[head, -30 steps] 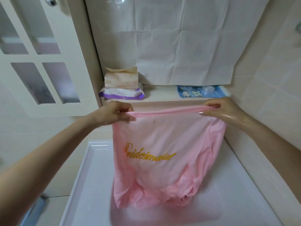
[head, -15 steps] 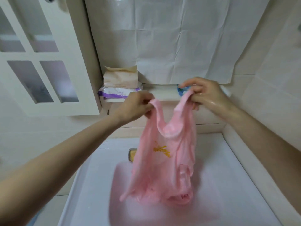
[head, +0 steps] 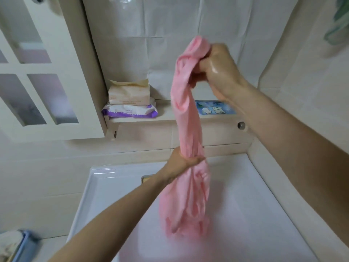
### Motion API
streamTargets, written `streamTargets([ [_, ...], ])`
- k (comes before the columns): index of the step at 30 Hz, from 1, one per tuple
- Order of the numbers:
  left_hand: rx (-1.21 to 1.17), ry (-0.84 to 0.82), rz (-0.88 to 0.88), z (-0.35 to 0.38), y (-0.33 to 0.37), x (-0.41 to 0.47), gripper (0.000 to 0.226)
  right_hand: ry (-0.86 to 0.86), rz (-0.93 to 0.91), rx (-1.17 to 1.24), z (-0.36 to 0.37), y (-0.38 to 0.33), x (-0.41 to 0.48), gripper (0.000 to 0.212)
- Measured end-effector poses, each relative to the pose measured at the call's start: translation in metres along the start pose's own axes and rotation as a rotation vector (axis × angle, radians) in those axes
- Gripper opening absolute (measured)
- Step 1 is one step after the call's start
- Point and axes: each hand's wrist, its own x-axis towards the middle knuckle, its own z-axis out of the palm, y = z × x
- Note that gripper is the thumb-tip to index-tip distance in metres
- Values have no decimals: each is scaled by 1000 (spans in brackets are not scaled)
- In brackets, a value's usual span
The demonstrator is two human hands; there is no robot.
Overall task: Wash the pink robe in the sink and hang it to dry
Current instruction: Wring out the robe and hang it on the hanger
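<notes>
Sink (head: 98, 188), white and glossy, fills the lower half of the frame. Pink robe (head: 187, 127) hangs above it at center, gathered into a long rope, its loose end blurred low over the basin. Right hand (head: 219, 70) clenches the robe's top at upper center; left hand (head: 181, 163) grips it lower down. 2 tissue packs (head: 130, 93) sit stacked on the shelf (head: 166, 116), left of center.

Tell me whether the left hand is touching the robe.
Touching. The head view shows the left hand wrapped round the robe partway down, while the right hand grips its top.
</notes>
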Motion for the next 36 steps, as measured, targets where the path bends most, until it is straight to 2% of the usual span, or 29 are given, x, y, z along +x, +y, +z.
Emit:
streamTargets([
  [3, 61, -2, -72, -3, -10, 4, 19, 169, -69, 85, -26, -18, 11, 40],
  [6, 194, -56, -59, -10, -20, 2, 28, 349, -81, 194, -67, -12, 15, 28],
  [8, 288, -53, -51, -22, -26, 1, 38, 381, -57, 172, -95, 4, 4, 22],
  [10, 329, 33, -60, -36, -29, -2, 45, 341, 21, 8, -122, 31, -17, 16],
  [12, 338, 130, -64, -47, -24, -3, 48, 249, 169, -308, -139, 64, -42, 17],
  [14, 361, 173, -53, -53, -12, 2, 47, -40, 272, -678, -141, 97, -65, 8],
  [15, 395, 173, -32, -53, -4, 6, 44, -178, 322, -835, -135, 109, -74, 21],
  [16, 451, 159, -1, -50, 5, 9, 39, -260, 363, -925, -126, 117, -81, 46],
  [18, 594, 102, 70, -41, 21, 16, 25, -290, 338, -840, -96, 126, -94, 92],
  [19, 665, 59, 101, -34, 28, 20, 23, -317, 277, -756, -77, 127, -97, 105],
  [22, 815, -127, 122, -18, 46, 26, 45, -436, 210, -540, -28, 130, -94, 125],
  [25, 726, -237, 49, -29, 66, 29, 65, -412, 313, -327, -14, 132, -79, 130],
  [27, 691, -273, -4, -42, 76, 28, 69, -477, 301, -270, -13, 133, -71, 130],
  [29, 792, -205, 27, -45, 77, 26, 69, -502, 281, -287, -5, 134, -67, 126],
  [31, 934, -56, 182, -44, 79, 25, 66, -390, 305, -343, 11, 139, -70, 114],
  [32, 951, -42, 239, -47, 80, 23, 67, -293, 313, -342, 18, 143, -72, 103],
  [34, 822, -185, 222, -66, 83, 21, 76, -81, 281, -257, 23, 153, -74, 75],
  [36, 520, -363, 101, -88, 80, 10, 94, 62, 231, -156, 21, 155, -71, 57],
])
